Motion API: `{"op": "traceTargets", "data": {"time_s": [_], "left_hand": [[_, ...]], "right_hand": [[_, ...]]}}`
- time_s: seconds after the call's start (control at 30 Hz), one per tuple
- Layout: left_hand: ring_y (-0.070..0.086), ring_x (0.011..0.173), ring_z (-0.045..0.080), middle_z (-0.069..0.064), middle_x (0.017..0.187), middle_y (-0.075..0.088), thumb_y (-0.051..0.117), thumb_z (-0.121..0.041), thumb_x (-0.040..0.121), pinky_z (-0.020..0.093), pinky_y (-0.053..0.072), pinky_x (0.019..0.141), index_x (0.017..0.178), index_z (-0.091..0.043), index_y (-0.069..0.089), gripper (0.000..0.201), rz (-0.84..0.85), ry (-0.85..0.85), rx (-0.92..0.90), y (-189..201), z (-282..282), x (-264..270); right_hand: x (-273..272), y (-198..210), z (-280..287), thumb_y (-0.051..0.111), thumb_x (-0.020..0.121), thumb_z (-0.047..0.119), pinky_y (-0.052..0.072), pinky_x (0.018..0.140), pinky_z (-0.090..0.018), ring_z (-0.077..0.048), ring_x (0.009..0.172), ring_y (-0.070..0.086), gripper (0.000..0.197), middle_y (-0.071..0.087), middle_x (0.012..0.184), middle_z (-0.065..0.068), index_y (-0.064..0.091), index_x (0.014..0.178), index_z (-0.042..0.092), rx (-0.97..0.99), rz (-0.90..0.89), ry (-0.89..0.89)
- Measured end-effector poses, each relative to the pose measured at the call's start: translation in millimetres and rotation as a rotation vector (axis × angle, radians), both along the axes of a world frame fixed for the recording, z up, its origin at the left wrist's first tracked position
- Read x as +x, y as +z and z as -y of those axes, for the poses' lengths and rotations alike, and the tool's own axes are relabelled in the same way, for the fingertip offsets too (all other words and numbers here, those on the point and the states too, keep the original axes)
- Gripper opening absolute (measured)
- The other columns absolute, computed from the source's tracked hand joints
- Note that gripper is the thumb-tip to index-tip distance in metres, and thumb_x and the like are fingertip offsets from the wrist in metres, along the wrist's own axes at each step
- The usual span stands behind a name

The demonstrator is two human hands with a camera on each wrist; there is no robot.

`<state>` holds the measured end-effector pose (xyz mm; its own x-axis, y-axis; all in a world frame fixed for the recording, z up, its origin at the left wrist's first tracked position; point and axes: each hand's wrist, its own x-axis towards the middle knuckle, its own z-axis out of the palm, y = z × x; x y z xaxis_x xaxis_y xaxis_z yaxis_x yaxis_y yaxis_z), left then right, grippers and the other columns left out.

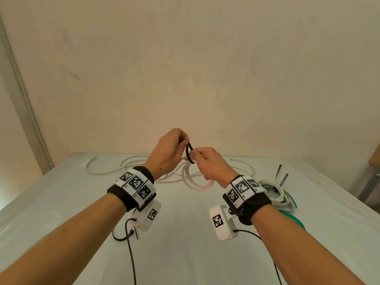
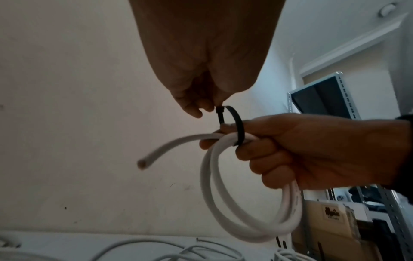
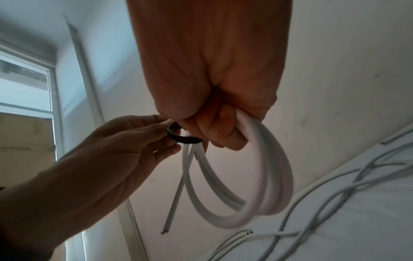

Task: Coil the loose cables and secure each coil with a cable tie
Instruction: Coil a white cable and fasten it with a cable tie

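Head view shows both hands raised above the table (image 1: 61, 202), close together, forearms reaching forward. The left hand (image 1: 170, 153) pinches the top of the black tie (image 1: 189, 152) with fingertips. The right hand (image 1: 211, 165) is curled around the white coil (image 1: 195, 182), which hangs below it, off the table.

Left wrist view shows more: the tie (image 2: 236, 127) makes a loose loop around the coil (image 2: 223, 203) just beside the right fingers (image 2: 263, 159), and one cut cable end sticks out to the side. Whether the tie is already locked, I cannot tell.

Right wrist view shows the coil (image 3: 257, 185) as several loops and loose cables (image 3: 335, 194) on the table behind. Only the head view shows a tied bundle (image 1: 277, 194) near the right wrist.
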<state>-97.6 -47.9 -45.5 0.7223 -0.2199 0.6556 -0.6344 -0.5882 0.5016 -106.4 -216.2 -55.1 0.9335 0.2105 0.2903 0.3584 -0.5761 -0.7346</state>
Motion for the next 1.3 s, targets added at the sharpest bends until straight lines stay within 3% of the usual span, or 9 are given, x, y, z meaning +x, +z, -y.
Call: {"op": "traceTargets", "data": {"time_s": [0.17, 0.23, 0.33, 0.5, 0.63, 0.73, 0.9, 1.13, 1.3], "left_hand": [[0.051, 0.08, 0.005, 0.005, 0.098, 0.058, 0.048, -0.001, 0.103, 0.01, 0.039, 0.071, 0.102, -0.006, 0.055, 0.008, 0.083, 0.034, -0.067, 2, 5, -1], [0.051, 0.08, 0.005, 0.006, 0.099, 0.058, 0.047, -0.001, 0.103, 0.009, 0.039, 0.071, 0.102, -0.007, 0.054, 0.009, 0.09, 0.035, -0.066, 4, 7, 0], [0.051, 0.08, 0.005, 0.006, 0.099, 0.058, 0.047, -0.001, 0.104, 0.008, 0.039, 0.071, 0.102, -0.004, 0.055, 0.008, 0.086, 0.039, -0.051, 6, 6, 1], [0.053, 0.08, 0.006, 0.004, 0.1, 0.059, 0.047, -0.002, 0.103, 0.008, 0.039, 0.071, 0.101, -0.009, 0.054, 0.01, 0.046, 0.049, -0.065, 1, 8, 0], [0.056, 0.078, -0.002, -0.004, 0.093, 0.058, 0.049, -0.006, 0.105, 0.007, 0.039, 0.068, 0.101, -0.007, 0.056, 0.008, -0.009, 0.07, -0.051, 2, -1, -2], [0.053, 0.079, 0.008, 0.0, 0.096, 0.061, 0.051, -0.009, 0.105, 0.011, 0.04, 0.068, 0.103, -0.006, 0.059, 0.008, -0.029, 0.091, 0.012, 2, -10, 4], [0.058, 0.082, 0.018, 0.002, 0.096, 0.063, 0.053, -0.011, 0.105, 0.016, 0.043, 0.069, 0.103, -0.007, 0.061, 0.009, -0.035, 0.026, 0.086, -2, -9, 0], [0.053, 0.076, 0.002, -0.005, 0.089, 0.061, 0.053, -0.009, 0.105, 0.009, 0.04, 0.067, 0.101, -0.01, 0.06, 0.008, -0.046, 0.012, 0.061, 11, -11, -5], [0.054, 0.079, 0.007, -0.003, 0.093, 0.061, 0.054, -0.011, 0.104, 0.01, 0.04, 0.068, 0.103, -0.009, 0.06, 0.006, 0.039, 0.036, 0.012, 28, -11, -7]], "right_hand": [[-2, 9, -4, 0.041, 0.109, 0.024, 0.033, 0.042, -0.026, -0.012, 0.043, 0.033, 0.036, 0.04, 0.043, 0.016, 0.071, 0.109, 0.005, 0.151, -0.122, 0.056], [-3, 14, -4, 0.042, 0.109, 0.025, 0.033, 0.042, -0.025, -0.013, 0.045, 0.033, 0.032, 0.042, 0.053, 0.007, 0.066, 0.112, 0.003, 0.184, -0.161, 0.063], [-4, 17, -2, 0.044, 0.109, 0.032, 0.035, 0.042, -0.026, -0.014, 0.048, 0.036, 0.026, 0.046, 0.068, -0.005, 0.061, 0.118, 0.014, 0.143, -0.177, 0.061], [-1, 18, -2, 0.041, 0.109, 0.034, 0.034, 0.044, -0.029, -0.016, 0.045, 0.034, 0.027, 0.044, 0.066, -0.002, 0.058, 0.123, 0.019, 0.028, -0.23, 0.056], [-5, 17, -1, 0.042, 0.109, 0.028, 0.029, 0.044, -0.028, -0.013, 0.048, 0.029, 0.025, 0.036, 0.065, 0.0, 0.062, 0.124, 0.029, 0.156, -0.297, 0.113], [-10, 19, 5, 0.043, 0.109, 0.031, 0.025, 0.045, -0.026, -0.011, 0.049, 0.026, 0.028, 0.032, 0.063, 0.003, 0.067, 0.121, 0.038, 0.303, -0.348, 0.142], [-10, 19, -2, 0.049, 0.105, 0.052, 0.027, 0.044, -0.026, -0.01, 0.044, 0.03, 0.029, 0.033, 0.061, 0.005, 0.07, 0.115, 0.034, 0.249, -0.267, 0.098], [-14, 11, 0, 0.056, 0.105, 0.036, 0.023, 0.044, -0.025, -0.011, 0.043, 0.025, 0.022, 0.04, 0.043, 0.018, 0.071, 0.116, 0.024, 0.238, -0.277, 0.111], [-13, 7, -2, 0.051, 0.107, 0.032, 0.02, 0.048, -0.027, -0.013, 0.047, 0.022, 0.026, 0.045, 0.046, 0.018, 0.072, 0.11, 0.017, 0.28, -0.276, 0.085]]}}
